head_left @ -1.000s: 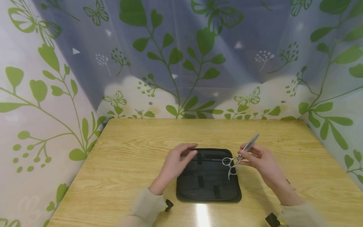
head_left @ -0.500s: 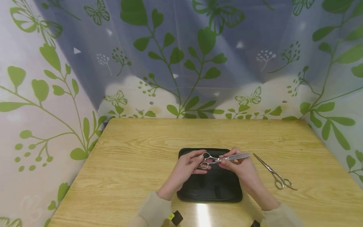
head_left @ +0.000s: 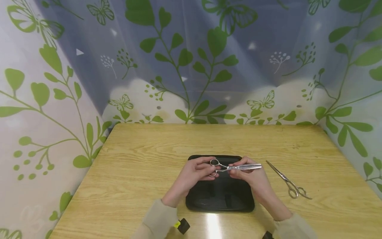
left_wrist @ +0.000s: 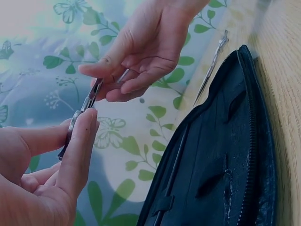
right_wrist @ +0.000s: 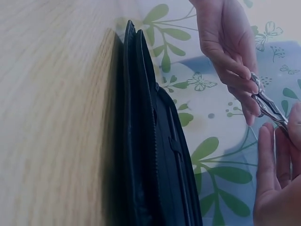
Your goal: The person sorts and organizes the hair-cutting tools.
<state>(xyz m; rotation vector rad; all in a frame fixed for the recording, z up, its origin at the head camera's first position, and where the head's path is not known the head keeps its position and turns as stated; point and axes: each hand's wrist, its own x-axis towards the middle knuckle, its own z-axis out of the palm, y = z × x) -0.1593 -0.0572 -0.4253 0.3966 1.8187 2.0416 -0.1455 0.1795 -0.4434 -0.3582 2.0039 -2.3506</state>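
Both hands hold a pair of silver thinning scissors (head_left: 244, 167) level above the black zip case (head_left: 221, 196), the toothed blade pointing right. My left hand (head_left: 191, 176) pinches the finger rings between thumb and fingers. Near the pivot, my right hand (head_left: 255, 179) grips the scissors with its thumb in front and fingers behind. In the left wrist view the scissors (left_wrist: 84, 104) show edge-on between the two hands. The case (left_wrist: 211, 155) lies open beneath, with elastic loops and a thin dark rod tucked along one side.
A second pair of scissors (head_left: 287, 182) lies on the wooden table (head_left: 143, 149) to the right of the case, blades pointing away. Patterned curtains (head_left: 185, 99) enclose the table at the back and on both sides.
A second ago the right hand alone held scissors upright at the case's right edge. Since then the left hand has taken the rings, and the thinning scissors are turned level with blades to the right.
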